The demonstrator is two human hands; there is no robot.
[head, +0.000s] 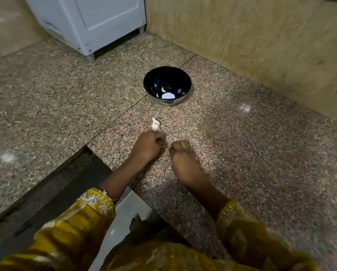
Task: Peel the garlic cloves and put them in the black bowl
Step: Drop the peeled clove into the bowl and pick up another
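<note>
A black bowl stands on the speckled granite counter, with a few peeled garlic cloves lying at its bottom. Nearer to me, a small white piece of garlic head in papery skin sits on the counter. My left hand is curled just behind it, and its fingertips pinch the garlic's near end. My right hand rests on the counter beside the left one, back up. Its fingers are tucked under, so anything inside them is hidden.
A white appliance stands at the back left of the counter. A beige stone wall runs along the right side behind the bowl. The counter edge drops off at the lower left, with a dark gap there.
</note>
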